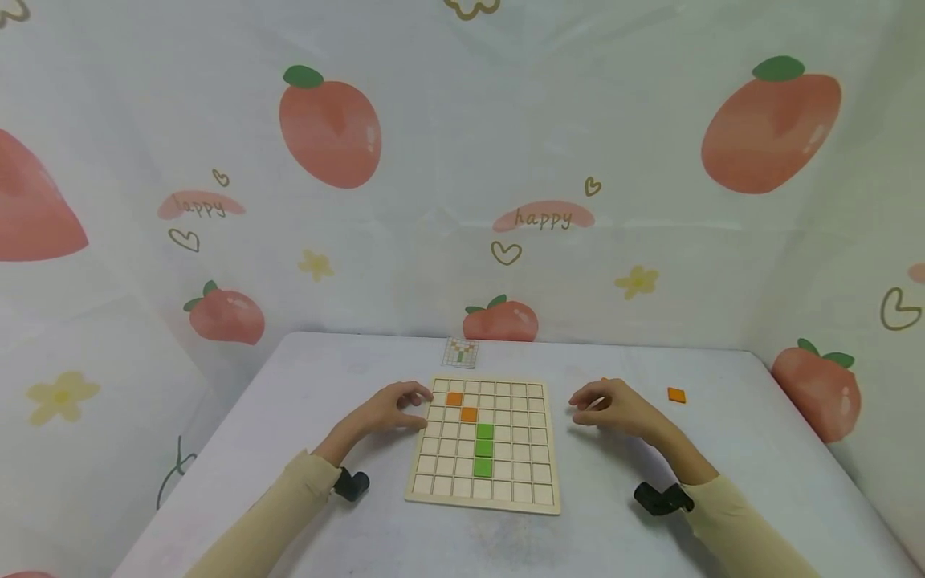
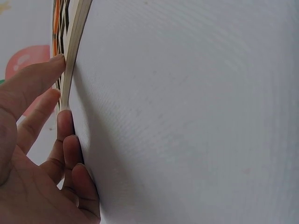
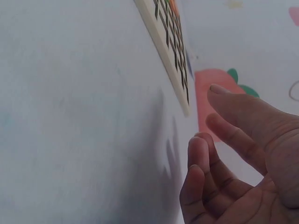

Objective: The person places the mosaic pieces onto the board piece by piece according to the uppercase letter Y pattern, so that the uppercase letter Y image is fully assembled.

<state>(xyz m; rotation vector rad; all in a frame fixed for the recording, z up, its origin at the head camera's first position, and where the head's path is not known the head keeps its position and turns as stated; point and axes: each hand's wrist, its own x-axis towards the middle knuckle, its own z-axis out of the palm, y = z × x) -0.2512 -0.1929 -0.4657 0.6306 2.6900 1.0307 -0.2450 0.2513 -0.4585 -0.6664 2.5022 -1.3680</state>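
A wooden grid board (image 1: 515, 466) lies on the table, with two orange tiles (image 1: 469, 414) set diagonally at its upper left and a column of green tiles (image 1: 483, 448) near its middle. My left hand (image 1: 390, 408) touches the board's left edge with thumb and fingertips; in the left wrist view the fingers (image 2: 65, 123) rest against the wooden rim (image 2: 74, 42). To the right of the board, my right hand (image 1: 613, 408) hovers over the table, fingers loosely bent and apart, holding nothing. The right wrist view shows a gap between this hand (image 3: 243, 158) and the board's rim (image 3: 161, 51).
Behind the board lies a small pattern card (image 1: 461, 353). One orange tile (image 1: 676, 395) lies right of my right hand, and a bit of orange (image 1: 605, 379) shows just behind that hand. A printed curtain hangs behind the table; a thin cable (image 1: 179, 461) is at the left.
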